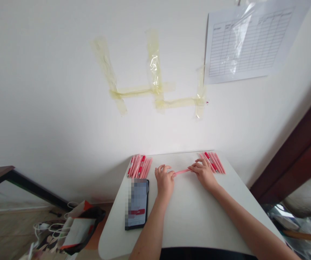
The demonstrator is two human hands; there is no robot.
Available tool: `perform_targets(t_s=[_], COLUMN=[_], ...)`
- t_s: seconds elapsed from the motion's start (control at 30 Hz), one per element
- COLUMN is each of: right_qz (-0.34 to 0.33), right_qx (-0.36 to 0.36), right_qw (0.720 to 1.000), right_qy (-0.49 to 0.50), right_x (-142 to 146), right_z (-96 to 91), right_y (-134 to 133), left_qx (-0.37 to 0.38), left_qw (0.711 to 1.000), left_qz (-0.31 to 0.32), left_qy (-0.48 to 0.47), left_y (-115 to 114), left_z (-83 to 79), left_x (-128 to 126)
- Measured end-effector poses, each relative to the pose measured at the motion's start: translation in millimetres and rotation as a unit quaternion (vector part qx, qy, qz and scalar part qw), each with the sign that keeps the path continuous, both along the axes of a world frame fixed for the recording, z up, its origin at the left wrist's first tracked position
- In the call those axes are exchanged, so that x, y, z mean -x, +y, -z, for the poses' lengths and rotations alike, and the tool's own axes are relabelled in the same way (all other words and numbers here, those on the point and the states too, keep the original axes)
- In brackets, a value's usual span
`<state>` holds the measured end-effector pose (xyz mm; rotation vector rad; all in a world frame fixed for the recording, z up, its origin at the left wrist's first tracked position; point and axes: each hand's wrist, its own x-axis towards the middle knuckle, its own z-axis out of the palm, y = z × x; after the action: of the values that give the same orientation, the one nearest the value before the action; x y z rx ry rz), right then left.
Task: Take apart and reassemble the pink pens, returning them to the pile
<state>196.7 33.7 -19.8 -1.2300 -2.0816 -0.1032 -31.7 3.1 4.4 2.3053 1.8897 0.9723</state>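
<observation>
Between the left hand [165,181] and right hand [205,175] ran a pink stick [182,172], fingers clamped on both ends — below them lay a white tabletop [191,218]; beyond them rose a white wall [49,90] with yellowish tape [154,65]; left of them, a phone [141,202].

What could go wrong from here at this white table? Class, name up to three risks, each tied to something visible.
1. The pink stick, pinched at its ends by the left hand and right hand, might slip.
2. The right hand is close to the right-hand bunch and could disturb it.
3. The left-hand bunch lies near the table's left edge; a nudge might send sticks off.
</observation>
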Motion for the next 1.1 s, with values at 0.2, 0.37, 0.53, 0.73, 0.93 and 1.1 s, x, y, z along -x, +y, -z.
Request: perform_targets(t_s=[0.2,0.37,0.53,0.73,0.93,1.1], right_qz=[0.014,0.021,0.03,0.03,0.026,0.026], right_qx=[0.007,0.006,0.0,0.004,0.004,-0.003], right_qw=[1.0,1.0,1.0,1.0,1.0,1.0], right_qy=[-0.005,-0.002,0.001,0.008,0.0,-0.01], right_x=[-1.4,-0.7,0.6,0.1,-0.7,0.3], right_z=[-0.1,-1.2,-1.9,-0.3,1.1,0.2], right_y=[0.8,1.2,0.6,1.5,3.9,2.7], left_qx=[-0.005,0.001,0.006,0.021,0.015,-0.001], left_qw=[1.0,1.0,0.999,0.999,0.998,0.998], left_qz=[-0.015,-0.024,-0.037,-0.041,-0.06,-0.053], left_qy=[0.015,0.02,0.019,0.011,0.013,0.018], left_y=[-0.5,-0.5,0.1,1.5,-0.6,-3.2], left_z=[1.5,-0.5,-1.3,-1.3,-2.2,-4.3], left_x=[-1.4,-1.3,-2.1,-2.4,-4.3,-5.3])
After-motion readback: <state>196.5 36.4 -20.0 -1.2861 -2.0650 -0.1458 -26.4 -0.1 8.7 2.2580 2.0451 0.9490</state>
